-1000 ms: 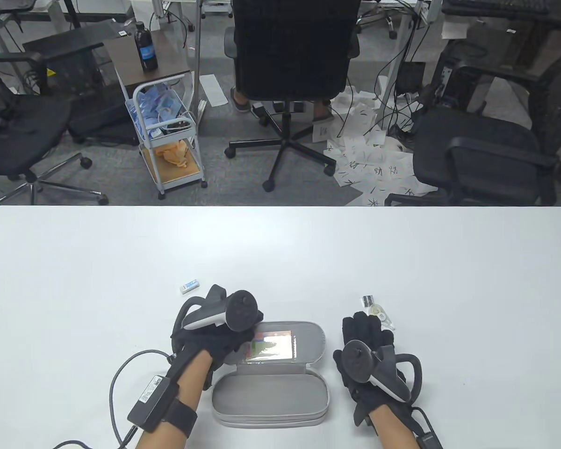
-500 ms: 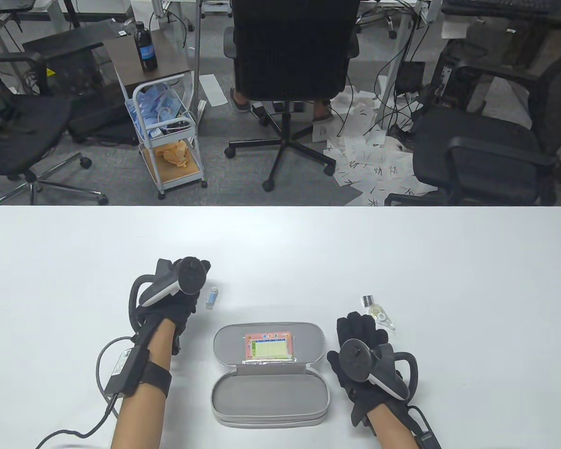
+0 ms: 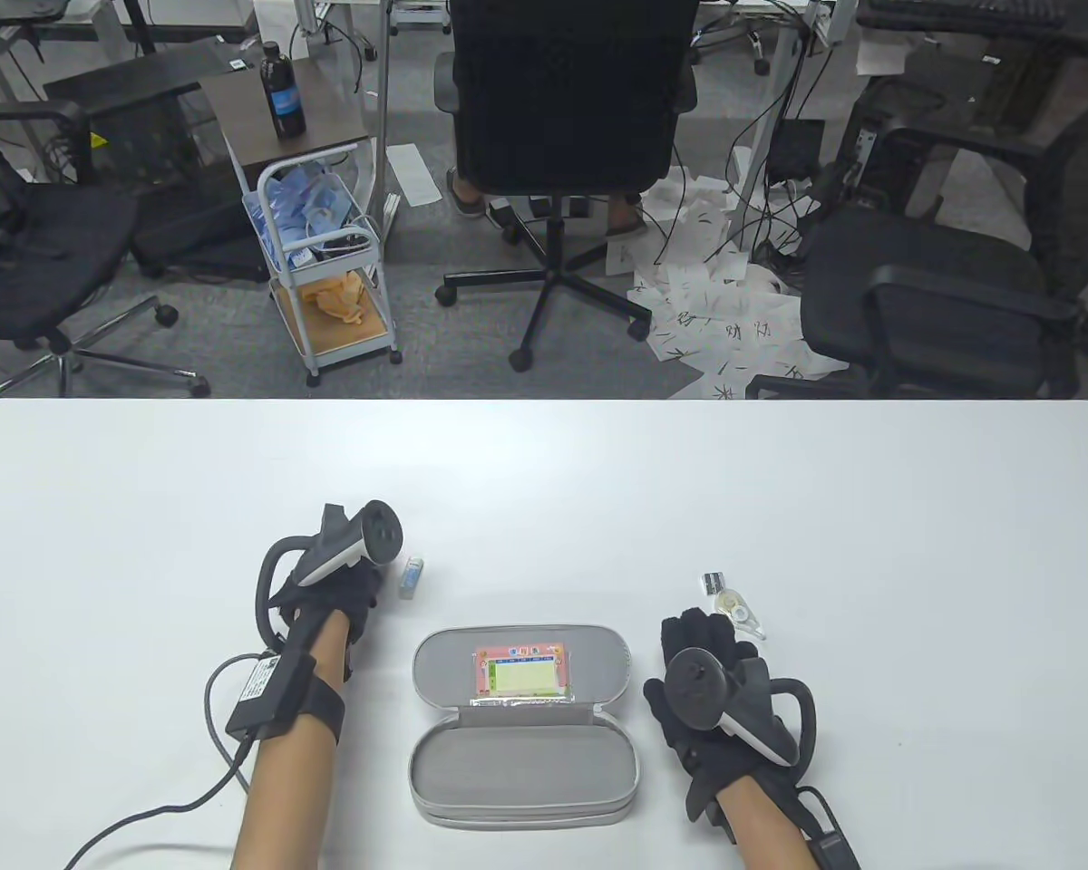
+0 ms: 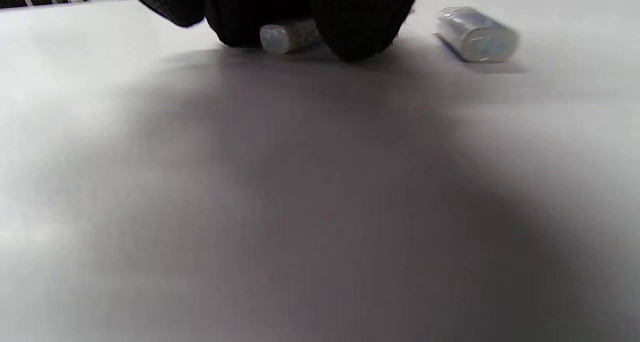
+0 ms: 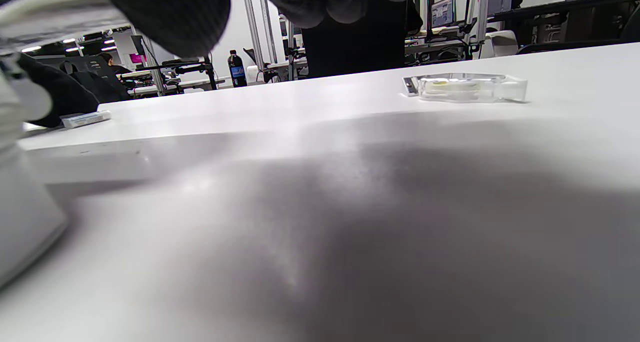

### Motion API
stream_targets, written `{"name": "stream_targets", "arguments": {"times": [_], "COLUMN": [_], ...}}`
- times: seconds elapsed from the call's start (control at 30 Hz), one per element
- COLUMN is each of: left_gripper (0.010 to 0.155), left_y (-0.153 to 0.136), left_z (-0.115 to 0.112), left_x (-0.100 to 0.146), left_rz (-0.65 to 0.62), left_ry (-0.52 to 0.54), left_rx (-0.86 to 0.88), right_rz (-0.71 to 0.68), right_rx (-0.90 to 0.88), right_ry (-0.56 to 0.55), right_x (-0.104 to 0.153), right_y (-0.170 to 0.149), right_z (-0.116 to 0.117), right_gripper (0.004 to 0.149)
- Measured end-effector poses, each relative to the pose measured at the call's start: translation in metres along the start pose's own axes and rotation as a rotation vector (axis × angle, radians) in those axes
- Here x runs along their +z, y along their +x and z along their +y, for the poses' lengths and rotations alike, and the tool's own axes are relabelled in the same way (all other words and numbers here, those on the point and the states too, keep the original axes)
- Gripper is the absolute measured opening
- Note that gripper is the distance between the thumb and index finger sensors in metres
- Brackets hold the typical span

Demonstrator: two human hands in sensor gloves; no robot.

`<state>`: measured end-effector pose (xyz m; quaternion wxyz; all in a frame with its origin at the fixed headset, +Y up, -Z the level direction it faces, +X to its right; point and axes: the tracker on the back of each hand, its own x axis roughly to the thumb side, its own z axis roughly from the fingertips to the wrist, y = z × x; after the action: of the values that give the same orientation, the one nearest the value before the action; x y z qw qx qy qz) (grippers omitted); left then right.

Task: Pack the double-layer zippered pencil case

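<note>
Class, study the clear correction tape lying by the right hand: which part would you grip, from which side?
Probably pinch the correction tape across its long edges at the wider body, right hand coming from above: it lies flat and low on the table, underside unreachable.

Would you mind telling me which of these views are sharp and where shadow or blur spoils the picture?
Table view: sharp and evenly lit, with mild barrel distortion bowing the white table edge. Left wrist view: soft throughout, a broad dark shadow across the table; the small clear-wrapped eraser is blurred. Right wrist view: the clear plastic correction tape dispenser is crisp, the foreground shadowed and blurred.
</note>
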<state>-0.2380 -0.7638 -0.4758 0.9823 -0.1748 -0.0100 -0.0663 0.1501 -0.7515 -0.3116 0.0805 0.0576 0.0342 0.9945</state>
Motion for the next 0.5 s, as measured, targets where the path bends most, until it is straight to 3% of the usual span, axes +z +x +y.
{"name": "stream_targets", "arguments": {"times": [0.2, 0.4, 0.5], "left_gripper": [0.055, 0.055, 0.054], "left_y": [0.011, -0.006, -0.003], "left_z": [0.002, 0.016, 0.04], "left_x": [-0.004, 0.022, 0.063], "left_rz": [-0.013, -0.089, -0.26], "left_ry": [0.095, 0.202, 0.332], "left_rx": [-0.176, 0.078, 0.23], "right_rz": [0.02, 0.014, 0.006], "right_rx": [0.008, 0.003, -0.004], "right_ry": [0.014, 0.007, 0.005], "right_x": [-0.001, 0.0, -0.001], "right_y": [-0.001, 0.0, 0.002], "right_z": [0.003, 0.001, 0.0], "right_gripper": [0.072, 0.073, 0.073]}}
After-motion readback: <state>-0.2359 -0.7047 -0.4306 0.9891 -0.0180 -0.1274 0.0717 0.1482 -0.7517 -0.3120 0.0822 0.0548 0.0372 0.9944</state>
